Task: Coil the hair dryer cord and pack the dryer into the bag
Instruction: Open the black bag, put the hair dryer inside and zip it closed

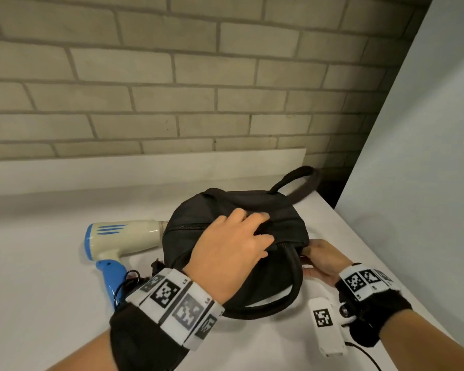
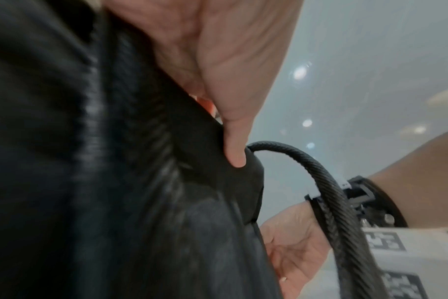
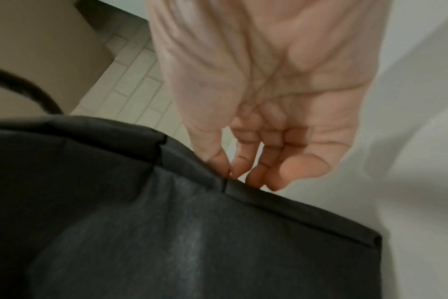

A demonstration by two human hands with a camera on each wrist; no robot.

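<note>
The black bag [image 1: 225, 207] lies in the middle of the white table. My left hand [image 1: 239, 236] lies on top of it, fingers curled into the fabric by the zipper; my left thumb [image 2: 233, 145] presses beside the base of the near handle [image 2: 328, 192]. My right hand [image 1: 319, 258] is at the bag's right end, and its fingertips [image 3: 233, 172] pinch the bag's edge [image 3: 243, 190]. The cream and blue hair dryer [image 1: 123, 236] lies to the left, its nozzle against the bag. Its black cord [image 1: 129, 283] is bunched by the blue grip, partly hidden behind my left wrist.
A brick wall [image 1: 172, 89] stands behind the table [image 1: 38, 290], with a white ledge along its foot. A pale panel [image 1: 426, 156] rises on the right, just past the table's right edge. The bag's far handle [image 1: 298, 180] arches up toward the back corner.
</note>
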